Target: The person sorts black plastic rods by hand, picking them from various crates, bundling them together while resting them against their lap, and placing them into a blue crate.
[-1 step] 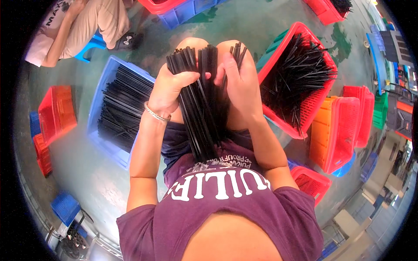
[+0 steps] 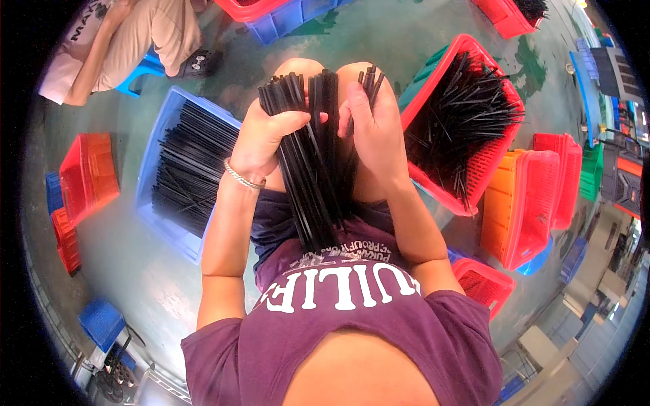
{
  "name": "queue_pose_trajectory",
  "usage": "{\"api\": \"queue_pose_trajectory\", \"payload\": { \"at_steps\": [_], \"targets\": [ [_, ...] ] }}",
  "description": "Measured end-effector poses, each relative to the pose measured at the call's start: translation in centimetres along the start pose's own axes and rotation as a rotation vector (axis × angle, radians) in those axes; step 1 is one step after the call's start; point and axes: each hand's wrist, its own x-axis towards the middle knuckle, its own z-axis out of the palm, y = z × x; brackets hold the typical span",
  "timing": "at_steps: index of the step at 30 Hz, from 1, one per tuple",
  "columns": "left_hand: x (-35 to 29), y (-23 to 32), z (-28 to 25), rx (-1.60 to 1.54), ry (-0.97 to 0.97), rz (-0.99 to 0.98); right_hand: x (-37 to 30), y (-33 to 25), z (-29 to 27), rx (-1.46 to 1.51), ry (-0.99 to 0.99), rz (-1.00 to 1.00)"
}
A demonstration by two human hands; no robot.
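A thick bundle of long, thin black tubes [image 2: 301,183] lies lengthwise over my lap, its lower ends against my shirt. My left hand [image 2: 267,132] is wrapped round the bundle near its far end, thumb across the top. To the right of it, my right hand [image 2: 376,128] is closed around a few black tubes [image 2: 369,80], whose ends stick up past the thumb. More tubes stand between the two hands. The fingertips of my right hand are partly hidden.
A blue crate [image 2: 145,176] of neatly laid black tubes stands at my left. On the right, a tilted red basket [image 2: 504,135] holds jumbled black tubes. Orange and red baskets [image 2: 518,210] stand farther right. A seated person [image 2: 145,40] is at the far left.
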Motion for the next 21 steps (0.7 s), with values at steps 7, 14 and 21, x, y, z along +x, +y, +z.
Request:
{"api": "queue_pose_trajectory", "payload": {
  "at_steps": [7, 14, 21],
  "targets": [
    [0.32, -0.28, 0.36, 0.021, 0.028, 0.116, 0.27, 0.39, 0.39, -0.294, -0.073, -0.442],
    [-0.38, 0.25, 0.16, 0.068, 0.02, -0.006, 0.09, 0.16, 0.49, -0.129, 0.061, -0.273],
    [0.0, 0.24, 0.61, 0.03, -0.139, 0.06, -0.27, -0.34, 0.54, 0.004, -0.134, -0.053]
  ]
}}
